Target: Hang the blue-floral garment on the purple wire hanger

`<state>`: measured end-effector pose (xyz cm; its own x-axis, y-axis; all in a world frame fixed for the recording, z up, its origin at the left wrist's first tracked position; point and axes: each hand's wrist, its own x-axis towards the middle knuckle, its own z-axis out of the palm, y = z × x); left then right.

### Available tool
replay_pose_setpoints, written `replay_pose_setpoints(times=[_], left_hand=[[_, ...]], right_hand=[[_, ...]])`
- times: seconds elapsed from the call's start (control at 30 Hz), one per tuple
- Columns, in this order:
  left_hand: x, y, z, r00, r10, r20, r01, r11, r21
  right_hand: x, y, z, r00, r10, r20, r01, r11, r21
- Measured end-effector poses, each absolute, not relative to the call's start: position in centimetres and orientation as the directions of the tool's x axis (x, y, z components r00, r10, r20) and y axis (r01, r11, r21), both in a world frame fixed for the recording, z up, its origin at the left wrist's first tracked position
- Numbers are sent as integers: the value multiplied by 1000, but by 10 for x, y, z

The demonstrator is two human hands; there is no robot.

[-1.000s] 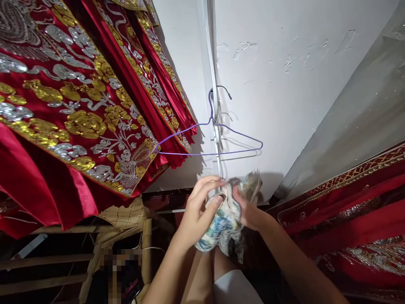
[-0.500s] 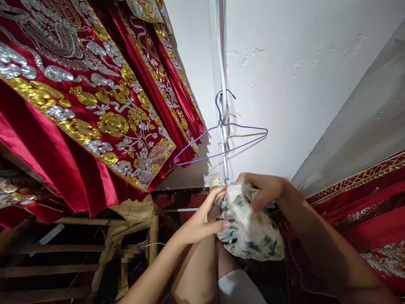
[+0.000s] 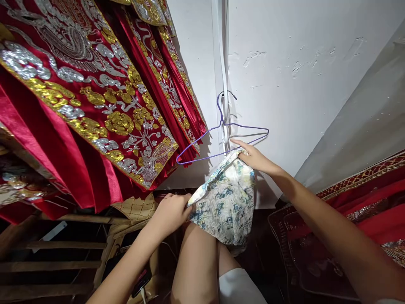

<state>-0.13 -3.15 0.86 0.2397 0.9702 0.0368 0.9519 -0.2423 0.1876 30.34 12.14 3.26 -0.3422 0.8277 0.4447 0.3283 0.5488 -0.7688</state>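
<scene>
Stretched between my two hands is a white garment with a blue, green and yellow floral print; its kind is not plain. A folded band runs along its slanting upper edge. My left hand is closed on the lower left end of that band. Higher up, my right hand pinches the other end, its index finger stretched out. A purple wire hanger hangs bare on the wall just above the garment. The right hand's fingertips overlap the hanger's lower bar in view; whether they touch it I cannot tell.
Red embroidered cloth with gold and silver sequins hangs at the left. A bamboo rack or seat stands below it, near a phone. White cable trunking runs down the wall. More red cloth lies at the right.
The garment was bunched in both hands over my lap. It is now spread out, the right hand raised toward the hanger and the left hand moved out to the left.
</scene>
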Motion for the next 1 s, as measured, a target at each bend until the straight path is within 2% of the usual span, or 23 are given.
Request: replay_pose_setpoints(times=[0.17,0.3,0.37,0.47,0.57,0.63,0.7,0.8,0.9,1.0], left_hand=[[-5,-15,16,116,993,-29,993,-115,30],[-6,7,23,63,996,65,997,-60,-57],[-6,14,30,27,991,130,1000,-27,-5],[-3,19,43,-10,956,292,975,-55,214],[8,27,59,10,871,491,843,-272,464],[20,36,67,24,816,578,724,-413,553],[33,46,72,43,796,604,657,-478,583],[44,60,71,57,783,619,661,-494,565],[47,65,66,65,767,638,673,-506,540],[47,65,66,103,768,632,682,-517,518]], right_hand=[[313,129,11,-339,874,347,479,478,-736],[333,110,22,-280,901,331,540,433,-722],[342,100,29,-296,897,328,512,439,-738],[347,88,35,-312,899,308,464,427,-776],[338,78,35,-316,914,255,421,377,-825],[327,72,32,-295,931,214,407,325,-853],[318,64,28,-263,943,203,409,300,-862],[320,51,27,-191,940,284,402,338,-851],[340,46,33,-5,904,427,387,395,-833],[369,56,51,179,842,508,513,361,-779]])
